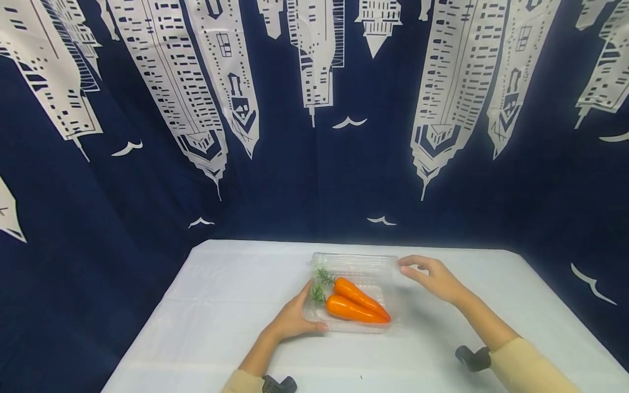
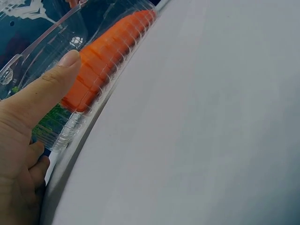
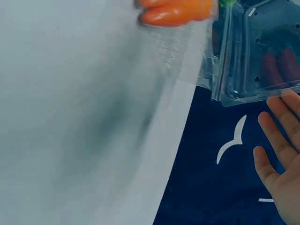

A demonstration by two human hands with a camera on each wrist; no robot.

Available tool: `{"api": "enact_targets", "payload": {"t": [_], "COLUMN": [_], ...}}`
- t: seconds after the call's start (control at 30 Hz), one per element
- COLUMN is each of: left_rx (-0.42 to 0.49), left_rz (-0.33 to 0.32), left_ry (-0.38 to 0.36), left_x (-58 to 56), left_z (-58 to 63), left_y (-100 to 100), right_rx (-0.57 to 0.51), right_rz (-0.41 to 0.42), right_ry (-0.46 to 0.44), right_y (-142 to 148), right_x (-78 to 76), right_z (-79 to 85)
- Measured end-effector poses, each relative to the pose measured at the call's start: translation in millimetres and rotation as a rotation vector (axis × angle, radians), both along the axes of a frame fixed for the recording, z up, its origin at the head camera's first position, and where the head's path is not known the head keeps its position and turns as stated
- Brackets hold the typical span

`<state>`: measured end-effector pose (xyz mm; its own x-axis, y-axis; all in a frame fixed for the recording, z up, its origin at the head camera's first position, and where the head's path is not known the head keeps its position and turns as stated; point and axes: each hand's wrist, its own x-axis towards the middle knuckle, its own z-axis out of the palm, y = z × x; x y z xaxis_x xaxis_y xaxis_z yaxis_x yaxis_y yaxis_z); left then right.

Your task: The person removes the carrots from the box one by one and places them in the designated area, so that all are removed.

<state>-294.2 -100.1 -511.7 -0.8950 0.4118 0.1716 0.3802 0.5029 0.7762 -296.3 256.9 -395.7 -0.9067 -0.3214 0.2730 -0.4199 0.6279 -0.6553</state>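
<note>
A clear plastic clamshell box (image 1: 344,326) lies on the table with its hinged lid (image 1: 354,262) raised at the back. Inside are two orange carrots (image 1: 357,309) with green leafy tops (image 1: 318,293), pointing to the right. My left hand (image 1: 294,317) holds the box at its left side, thumb along the front wall and fingers toward the back; the left wrist view shows the thumb (image 2: 54,82) pressed over the clear wall. At the lid's right edge is my right hand (image 1: 434,277). Its fingers (image 3: 276,136) are extended, their tips right at the lid's rim.
The box stands on a white-covered table (image 1: 221,305). Behind it hangs a dark blue curtain (image 1: 314,180) printed with white buildings and birds. Dark grey wrist devices (image 1: 474,358) show at both sleeves.
</note>
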Motion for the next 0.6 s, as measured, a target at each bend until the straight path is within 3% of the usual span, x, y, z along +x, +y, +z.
{"api": "enact_targets", "payload": {"t": [0.4,0.6], "left_rx": [-0.008,-0.001], "left_rz": [0.002,0.0], "left_ry": [-0.012,-0.026], "left_x": [-0.3,-0.3], "left_z": [1.7,2.1], "left_y": [-0.1,0.0], "right_rx": [-0.124,-0.139], "right_rz": [-0.077,-0.132], "right_ry": [-0.097,-0.064], "right_y": [-11.0,-16.7], "right_x": [-18.5,-30.4], "right_z": [9.0,9.1]}}
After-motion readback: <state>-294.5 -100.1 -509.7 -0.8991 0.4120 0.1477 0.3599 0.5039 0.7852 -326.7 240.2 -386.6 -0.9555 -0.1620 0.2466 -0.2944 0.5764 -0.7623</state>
